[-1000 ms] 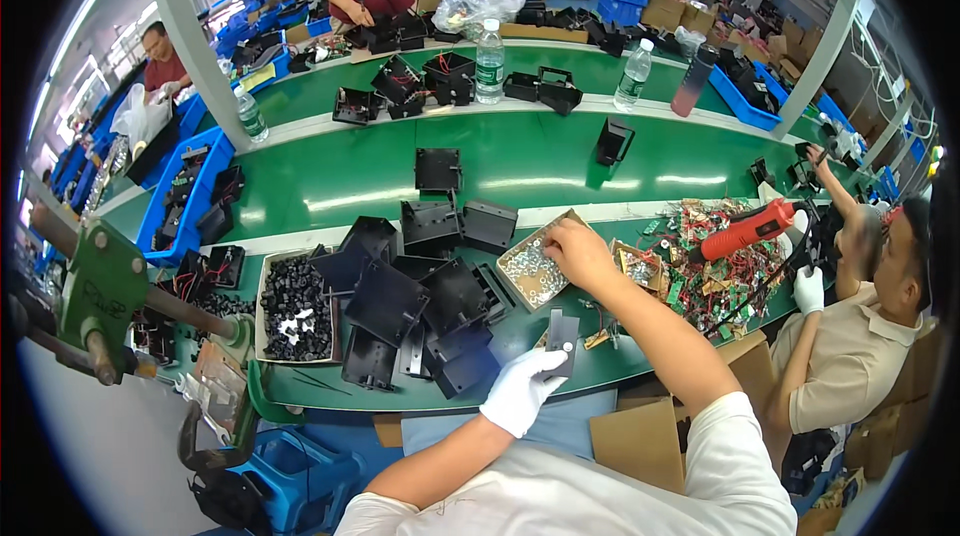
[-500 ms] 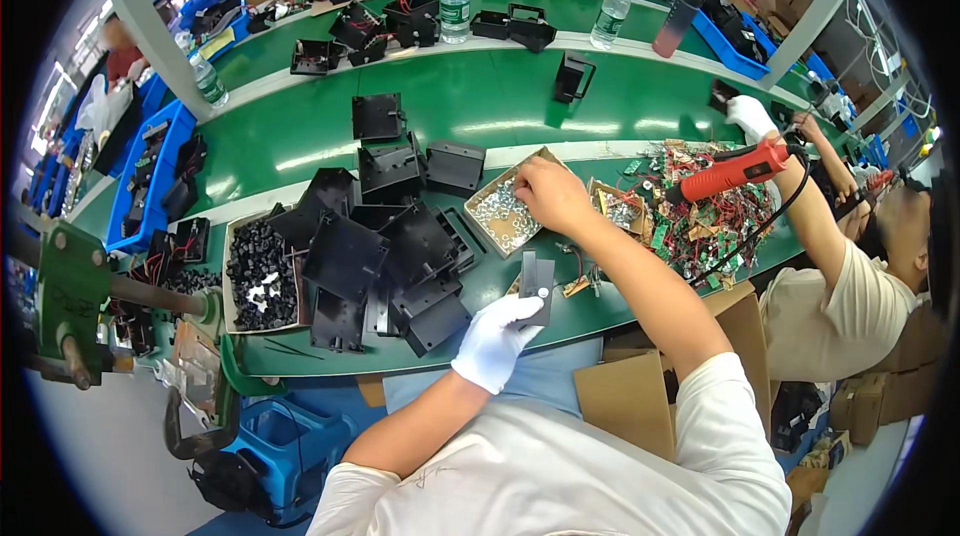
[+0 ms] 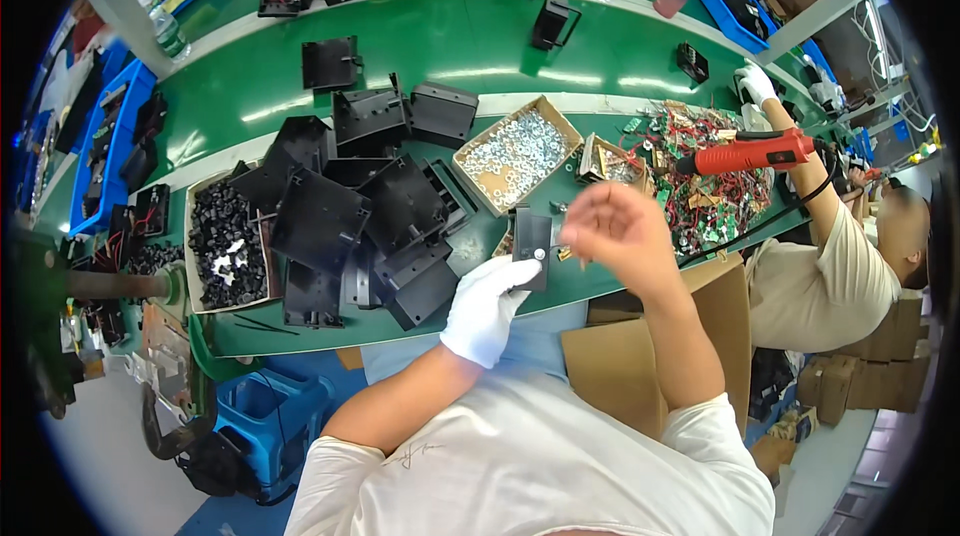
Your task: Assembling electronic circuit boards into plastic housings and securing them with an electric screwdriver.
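Observation:
My left hand (image 3: 480, 311), in a white glove, grips a small black plastic part (image 3: 534, 234) at the table's front edge. A round silvery piece (image 3: 540, 254) shows on its face beside my thumb. Just right of that part is my bare right hand (image 3: 625, 236), thumb and fingers drawn together toward it; whatever they pinch is too small to make out. Beyond both hands lies a shallow cardboard box (image 3: 480, 186) of small shiny metal nuts or washers (image 3: 525, 146). Left of my gloved hand, several black plastic housings (image 3: 320, 218) are heaped.
A red power screwdriver (image 3: 750, 153) with a black cord hangs right of my right hand, over a pile of wired circuit boards (image 3: 710, 201). A box of small black parts (image 3: 228, 246) stands left. A green metal press (image 3: 50, 316) is at far left. A co-worker (image 3: 830, 276) sits right.
My right hand has left the box of metal pieces and come back beside the black part. My left hand still holds that part. The view has shifted, and the co-worker's gloved hand has released a black housing.

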A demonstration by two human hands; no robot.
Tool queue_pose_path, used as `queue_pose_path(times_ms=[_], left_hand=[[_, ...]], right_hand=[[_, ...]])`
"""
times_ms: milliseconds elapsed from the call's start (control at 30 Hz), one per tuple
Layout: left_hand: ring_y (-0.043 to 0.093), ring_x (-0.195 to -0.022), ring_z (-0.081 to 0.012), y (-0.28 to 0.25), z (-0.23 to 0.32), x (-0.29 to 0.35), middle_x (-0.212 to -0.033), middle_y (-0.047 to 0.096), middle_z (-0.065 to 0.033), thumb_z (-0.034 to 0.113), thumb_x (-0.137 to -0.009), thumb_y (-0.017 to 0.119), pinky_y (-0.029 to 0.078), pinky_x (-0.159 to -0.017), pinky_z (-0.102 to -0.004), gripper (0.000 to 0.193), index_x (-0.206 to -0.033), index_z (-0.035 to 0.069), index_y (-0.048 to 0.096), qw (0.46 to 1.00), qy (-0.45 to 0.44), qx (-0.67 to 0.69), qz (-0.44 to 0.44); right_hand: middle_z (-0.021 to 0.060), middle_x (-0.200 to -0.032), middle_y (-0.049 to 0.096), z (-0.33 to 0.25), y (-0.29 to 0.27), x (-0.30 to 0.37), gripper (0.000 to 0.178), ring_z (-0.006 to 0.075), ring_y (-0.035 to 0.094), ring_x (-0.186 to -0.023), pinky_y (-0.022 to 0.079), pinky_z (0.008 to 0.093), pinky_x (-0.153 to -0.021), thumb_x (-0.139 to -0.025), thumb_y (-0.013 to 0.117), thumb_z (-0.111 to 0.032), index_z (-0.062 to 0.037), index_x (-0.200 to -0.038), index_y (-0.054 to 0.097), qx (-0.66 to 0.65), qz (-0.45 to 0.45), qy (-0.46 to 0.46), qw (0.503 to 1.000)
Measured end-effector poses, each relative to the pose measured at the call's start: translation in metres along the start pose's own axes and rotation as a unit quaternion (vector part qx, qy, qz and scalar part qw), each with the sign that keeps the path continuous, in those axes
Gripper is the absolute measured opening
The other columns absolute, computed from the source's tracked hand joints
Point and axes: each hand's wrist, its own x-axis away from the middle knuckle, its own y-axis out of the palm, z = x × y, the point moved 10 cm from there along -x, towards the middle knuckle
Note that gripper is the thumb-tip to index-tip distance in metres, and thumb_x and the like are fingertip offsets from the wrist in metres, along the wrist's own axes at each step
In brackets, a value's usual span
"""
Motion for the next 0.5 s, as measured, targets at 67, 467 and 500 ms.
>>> queue_pose_path(times_ms=[67, 467, 500], left_hand=[[0.063, -0.102, -0.0165, 0.004, -0.001, 0.001, -0.113, 0.072, -0.0102, 0.006, -0.093, 0.065, 0.048, -0.094, -0.0266, 0.021, -0.11, -0.003, 0.073, 1.0, -0.004, -0.023, 0.001], [0.064, -0.094, -0.0159, 0.019, -0.001, 0.001, -0.105, 0.074, -0.0079, 0.003, -0.09, 0.069, 0.048, -0.088, -0.0231, 0.02, -0.107, -0.005, 0.075, 0.993, 0.029, -0.112, 0.024], [0.064, -0.094, -0.0161, 0.019, -0.001, 0.0, -0.105, 0.074, -0.0079, 0.003, -0.089, 0.069, 0.048, -0.088, -0.0232, 0.02, -0.107, -0.005, 0.075, 0.995, 0.023, -0.097, 0.022]], right_hand=[[0.0065, -0.083, 0.07, 0.009, -0.004, 0.016, 0.021, 0.0097, 0.061, -0.066, 0.05, 0.0189, -0.062, -0.084, 0.076, 0.007, 0.0006, -0.102, 0.065, 0.018, 0.018, 0.01, 1.0], [0.0025, -0.083, 0.065, 0.029, -0.045, 0.036, 0.021, 0.0068, 0.055, -0.065, 0.046, 0.0191, -0.06, -0.088, 0.075, 0.0, -0.0026, -0.104, 0.062, 0.009, 0.134, 0.017, 0.991], [0.0021, -0.084, 0.065, 0.029, -0.053, 0.039, 0.022, 0.0065, 0.054, -0.066, 0.045, 0.0194, -0.06, -0.089, 0.075, -0.002, -0.0028, -0.105, 0.061, -0.015, 0.168, 0.013, 0.986]])
